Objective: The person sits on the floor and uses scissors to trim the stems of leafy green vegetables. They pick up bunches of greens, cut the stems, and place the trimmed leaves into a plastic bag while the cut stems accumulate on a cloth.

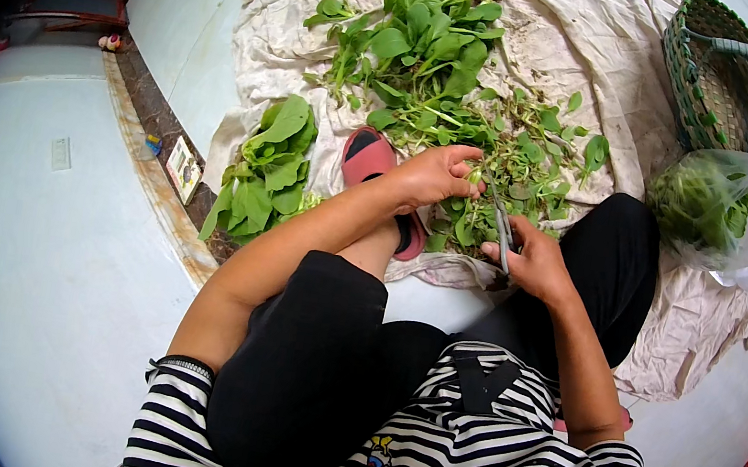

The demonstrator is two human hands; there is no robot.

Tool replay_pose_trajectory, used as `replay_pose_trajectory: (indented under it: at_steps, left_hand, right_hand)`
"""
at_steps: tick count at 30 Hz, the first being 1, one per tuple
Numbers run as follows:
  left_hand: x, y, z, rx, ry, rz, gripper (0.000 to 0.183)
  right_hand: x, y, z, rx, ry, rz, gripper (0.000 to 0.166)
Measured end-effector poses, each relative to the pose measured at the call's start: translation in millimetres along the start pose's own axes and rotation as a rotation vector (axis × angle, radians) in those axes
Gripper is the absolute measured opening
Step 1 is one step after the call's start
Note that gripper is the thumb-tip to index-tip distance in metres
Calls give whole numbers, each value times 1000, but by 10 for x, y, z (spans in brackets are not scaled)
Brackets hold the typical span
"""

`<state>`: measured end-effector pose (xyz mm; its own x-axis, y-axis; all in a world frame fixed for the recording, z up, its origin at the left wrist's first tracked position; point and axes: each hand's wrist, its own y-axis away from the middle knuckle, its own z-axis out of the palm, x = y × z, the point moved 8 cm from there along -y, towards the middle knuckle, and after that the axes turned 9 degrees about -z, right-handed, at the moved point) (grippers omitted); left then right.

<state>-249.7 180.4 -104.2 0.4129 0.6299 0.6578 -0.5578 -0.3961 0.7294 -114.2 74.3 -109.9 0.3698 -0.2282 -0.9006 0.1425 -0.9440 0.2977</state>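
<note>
My left hand [434, 179] pinches a small pale-green vegetable stem [475, 175] between thumb and fingers. In my right hand [539, 262] is a pair of metal scissors [503, 221], its blades pointing up toward the stem and the left fingertips. Beneath both hands lie trimmed leaves and roots [524, 176], scattered over a cloth. Beyond them spreads a larger heap of leafy greens [417, 41], some with soil on their roots. Another pile of large-leaved greens [271, 171] rests to the left of my pink slipper [365, 156].
A wrinkled cream cloth [587, 70] covers the floor in front of me. At the right stand a woven handled basket [691, 78] and a clear plastic bag of greens [700, 210]. A dark stone strip [148, 95] crosses the floor at left, with a small printed box [184, 169] beside it.
</note>
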Motion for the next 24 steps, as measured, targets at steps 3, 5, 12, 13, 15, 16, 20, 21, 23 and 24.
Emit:
replay_pose_trajectory:
  at_steps: [3,5,12,13,15,16,20,21,23,24]
  left_hand:
    - [21,-8,-15,-9,-70,33,63]
    - [-71,-60,-100,14,-16,-9,58]
    - [-196,-117,-785,489,309,13,13]
    - [-213,-182,-839,492,348,2,13]
    - [-272,-354,-1000,501,423,-21,13]
    - [-327,-431,-1037,499,495,-64,13]
    - [-396,-704,-1030,562,512,-172,19]
    - [-417,-784,-1031,534,464,-200,19]
    - [-510,-906,-1102,490,372,-250,20]
    - [-511,-921,-1071,474,394,-231,20]
  right_hand:
    - [-31,21,-10,-9,29,17,41]
    - [168,-4,40,85,-148,19,35]
    - [166,-55,-11,159,-599,121,30]
    - [192,-52,1,147,-590,121,29]
    - [249,-59,45,121,-574,121,29]
    - [226,-58,65,92,-568,127,30]
    - [201,-49,125,26,-560,145,32]
    - [215,-49,130,23,-563,146,31]
    - [174,-51,140,24,-574,136,31]
    - [167,-49,128,30,-578,132,31]
